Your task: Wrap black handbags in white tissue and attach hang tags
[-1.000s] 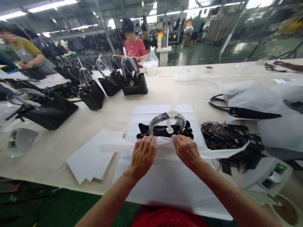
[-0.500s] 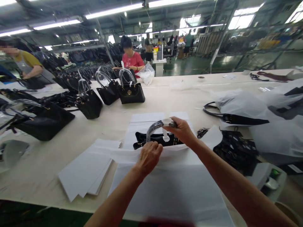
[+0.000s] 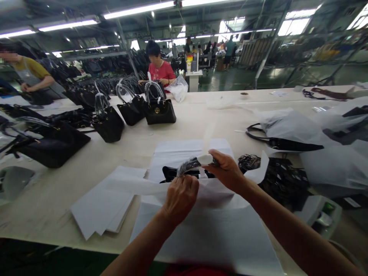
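A black handbag [image 3: 169,173] lies in front of me among thin white wrapping paper, mostly hidden by my hands and the paper. Its arched handle [image 3: 188,165] is covered in clear plastic, with a white piece at the top. My right hand [image 3: 225,168] is closed around the right end of that handle. At the handle's left foot, my left hand [image 3: 182,193] has its fingers curled against the thin white paper [image 3: 138,184], which stretches out to the left; its fingertips are hidden. Beneath lies a large white sheet [image 3: 212,237].
A stack of white sheets [image 3: 100,207] lies to the left. Finished-looking black handbags [image 3: 159,113] stand beyond it. At right are a heap of black straps [image 3: 283,180] and bags in translucent plastic [image 3: 330,165]. Co-workers [image 3: 161,71] work across the table.
The wrapped handle has tipped lower towards me, and my right hand has come down with it. The white paper now covers more of the handbag, and a pale strip rises behind the handle.
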The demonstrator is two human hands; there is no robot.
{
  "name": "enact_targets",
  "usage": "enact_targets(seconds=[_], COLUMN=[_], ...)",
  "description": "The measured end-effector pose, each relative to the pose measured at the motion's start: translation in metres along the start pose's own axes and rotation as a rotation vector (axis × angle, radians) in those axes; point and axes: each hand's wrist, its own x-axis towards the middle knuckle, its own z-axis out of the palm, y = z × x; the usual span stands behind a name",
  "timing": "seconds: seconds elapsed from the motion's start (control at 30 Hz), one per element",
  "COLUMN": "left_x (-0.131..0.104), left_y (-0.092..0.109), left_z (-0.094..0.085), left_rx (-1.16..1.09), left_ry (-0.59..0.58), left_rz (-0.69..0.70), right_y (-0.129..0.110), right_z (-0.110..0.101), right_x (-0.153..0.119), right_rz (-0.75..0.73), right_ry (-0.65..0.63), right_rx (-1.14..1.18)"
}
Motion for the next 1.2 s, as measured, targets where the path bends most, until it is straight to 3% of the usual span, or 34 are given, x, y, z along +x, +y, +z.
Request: enact_targets(seconds=[0.07, 0.13, 0.2, 0.27, 0.3, 0.37, 0.43, 0.47, 0.6, 0.7, 0.8, 0.9, 1.0, 1.07, 1.2], left_x=[0.003, 0.008, 0.013, 0.016, 0.017, 0.018, 0.017, 0.016, 0.016, 0.022, 0.026, 0.022, 0.011, 0.003, -0.012], left_y=[0.004, 0.007, 0.009, 0.010, 0.009, 0.007, 0.002, -0.001, -0.013, -0.014, -0.011, -0.012, -0.012, -0.007, 0.008], left_z=[0.008, 0.017, 0.024, 0.027, 0.028, 0.029, 0.030, 0.031, 0.036, 0.036, 0.025, 0.004, -0.006, 0.002, 0.043], left_rx=[0.075, 0.108, 0.086, 0.047, 0.029, 0.000, -0.023, -0.036, -0.080, -0.111, -0.201, -0.299, -0.386, -0.469, -0.559], left_ry=[-0.044, -0.103, -0.153, -0.189, -0.203, -0.225, -0.230, -0.226, -0.208, -0.179, -0.015, 0.194, 0.297, 0.221, 0.035], left_rz=[-0.067, -0.128, -0.159, -0.170, -0.170, -0.164, -0.160, -0.158, -0.163, -0.149, -0.052, 0.107, 0.119, 0.102, -0.059], right_y=[0.001, 0.001, 0.000, -0.001, -0.001, 0.001, 0.006, 0.009, 0.025, 0.046, 0.068, 0.085, 0.091, 0.093, 0.092], right_z=[0.000, -0.001, -0.003, 0.001, 0.005, 0.018, 0.036, 0.045, 0.070, 0.085, 0.102, 0.116, 0.122, 0.119, 0.103], right_x=[-0.001, -0.006, -0.017, -0.033, -0.041, -0.058, -0.068, -0.071, -0.070, -0.066, -0.060, -0.051, -0.045, -0.042, -0.037], right_rz=[0.046, 0.010, -0.138, -0.383, -0.493, -0.584, -0.521, -0.471, -0.386, -0.302, -0.161, -0.131, -0.112, -0.081, -0.001], right_ry=[0.002, 0.086, 0.263, 0.419, 0.410, 0.263, 0.117, 0.104, 0.173, 0.191, 0.214, 0.225, 0.212, 0.171, -0.006], right_rx=[-0.078, -0.197, -0.361, -0.495, -0.527, -0.536, -0.517, -0.502, -0.429, -0.590, -0.758, -0.779, -0.754, -0.733, -0.533])
